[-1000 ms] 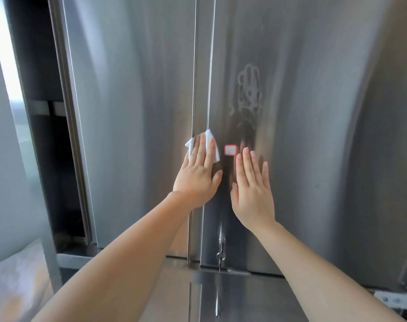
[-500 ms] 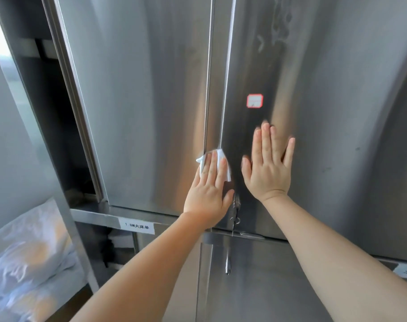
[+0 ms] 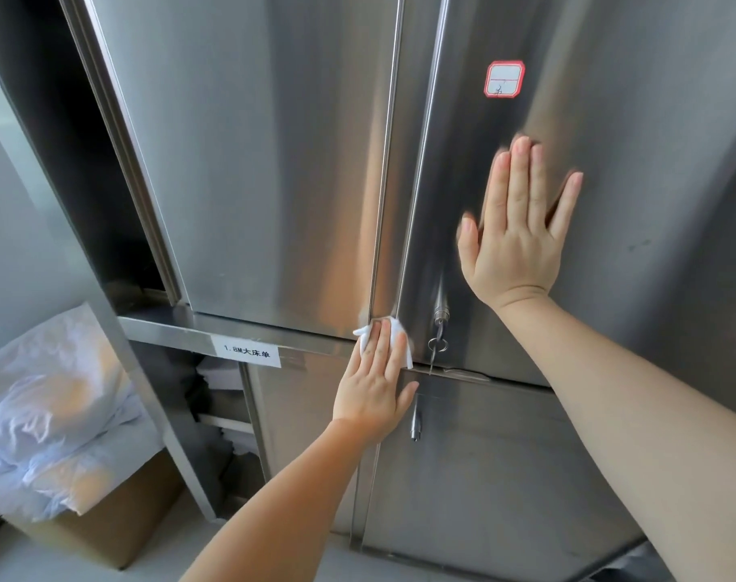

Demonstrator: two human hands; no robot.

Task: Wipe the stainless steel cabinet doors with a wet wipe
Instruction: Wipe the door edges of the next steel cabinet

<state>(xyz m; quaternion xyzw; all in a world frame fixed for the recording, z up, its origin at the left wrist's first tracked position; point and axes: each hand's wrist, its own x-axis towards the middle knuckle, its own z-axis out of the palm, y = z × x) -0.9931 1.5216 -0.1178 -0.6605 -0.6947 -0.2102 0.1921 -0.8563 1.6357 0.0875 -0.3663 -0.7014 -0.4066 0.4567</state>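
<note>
Two tall stainless steel cabinet doors fill the view: the upper left door [image 3: 265, 161] and the upper right door [image 3: 651, 140]. My left hand [image 3: 372, 388] presses a white wet wipe [image 3: 400, 338] flat with straight fingers against the seam between them, at their bottom edge. My right hand [image 3: 517, 228] lies flat with spread fingers on the upper right door, above and to the right of the wipe. A red-bordered label [image 3: 504, 79] is stuck on the right door above that hand.
A lock with a key and ring [image 3: 438, 329] hangs just right of the wipe. Lower doors [image 3: 505, 476] carry a small handle [image 3: 415, 422]. A shelf tag [image 3: 246, 351] marks the rail. At left stand an open shelf bay [image 3: 85, 161], bagged linen [image 3: 51, 413] and a cardboard box [image 3: 118, 522].
My left hand has slid the wipe down the seam to the doors' bottom edge. My right hand stays flat on the right door, and the view has tilted downward.
</note>
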